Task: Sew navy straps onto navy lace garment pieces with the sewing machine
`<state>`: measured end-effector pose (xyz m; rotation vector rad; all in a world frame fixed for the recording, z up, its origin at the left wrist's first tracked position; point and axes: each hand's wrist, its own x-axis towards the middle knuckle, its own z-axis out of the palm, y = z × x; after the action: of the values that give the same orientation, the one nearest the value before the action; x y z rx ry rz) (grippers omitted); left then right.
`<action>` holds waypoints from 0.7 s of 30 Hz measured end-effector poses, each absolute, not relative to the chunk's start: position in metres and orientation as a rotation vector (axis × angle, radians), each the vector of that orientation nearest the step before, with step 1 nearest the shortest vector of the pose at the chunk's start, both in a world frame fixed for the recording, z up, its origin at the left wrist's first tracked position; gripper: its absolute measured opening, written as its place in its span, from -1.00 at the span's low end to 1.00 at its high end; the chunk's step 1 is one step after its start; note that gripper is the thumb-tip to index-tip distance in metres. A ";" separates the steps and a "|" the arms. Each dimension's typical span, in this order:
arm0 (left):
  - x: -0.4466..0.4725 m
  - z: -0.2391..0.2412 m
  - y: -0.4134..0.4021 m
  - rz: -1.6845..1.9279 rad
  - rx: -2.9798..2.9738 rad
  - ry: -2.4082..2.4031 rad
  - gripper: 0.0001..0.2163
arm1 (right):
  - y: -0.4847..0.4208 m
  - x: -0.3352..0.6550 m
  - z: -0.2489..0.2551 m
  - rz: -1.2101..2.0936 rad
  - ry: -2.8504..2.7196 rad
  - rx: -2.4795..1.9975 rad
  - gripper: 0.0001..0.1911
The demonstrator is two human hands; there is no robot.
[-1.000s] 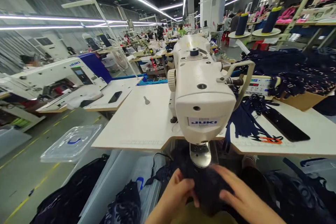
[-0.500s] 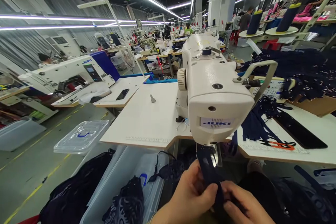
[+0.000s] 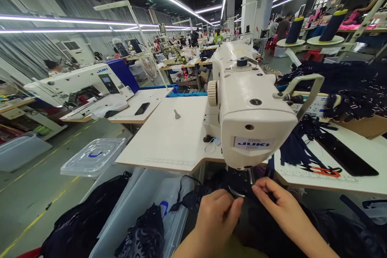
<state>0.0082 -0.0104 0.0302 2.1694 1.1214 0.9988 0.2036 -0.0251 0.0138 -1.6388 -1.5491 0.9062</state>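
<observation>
At the head of the white JUKI sewing machine, a dark navy fabric piece lies over the machine's small curved metal bed, under the needle area. My left hand is just left of the bed, fingers curled and thumb stretched along them, closed at the fabric's edge. To the right of the needle area, my right hand pinches with thumb and forefinger close to the fabric. What lies between its fingertips is dark and hard to make out. The needle itself is hidden by the machine head.
A clear plastic bin with dark lace bras stands below left. On the white tabletop lies a flat grey metal piece. Right of the machine are navy straps, orange-handled snips and a black phone.
The navy strap piece held up between both hands has gone down to the machine bed. My hands have moved apart, the right one up and forward beside the needle area.
</observation>
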 end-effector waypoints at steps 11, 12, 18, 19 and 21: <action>0.000 0.025 0.008 0.686 2.919 1.002 -0.70 | -0.003 0.211 0.005 0.949 -1.470 -1.513 -0.74; -0.001 0.023 0.007 0.707 2.925 1.015 -0.69 | -0.004 0.213 0.004 0.960 -1.453 -1.509 -0.72; -0.001 0.015 0.002 0.795 3.034 1.082 -0.66 | -0.008 0.218 0.002 0.918 -1.496 -1.556 -0.65; 0.000 0.012 0.001 0.808 3.067 1.124 -0.67 | -0.006 0.218 0.004 0.914 -1.508 -1.570 -0.66; 0.002 0.007 -0.001 0.840 3.135 1.210 -0.66 | 0.000 0.216 0.007 0.920 -1.542 -1.583 -0.69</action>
<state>0.0023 -0.0009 0.0074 3.1347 1.2100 0.8398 0.2164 -0.0004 0.0067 -1.5832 -1.5423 0.9204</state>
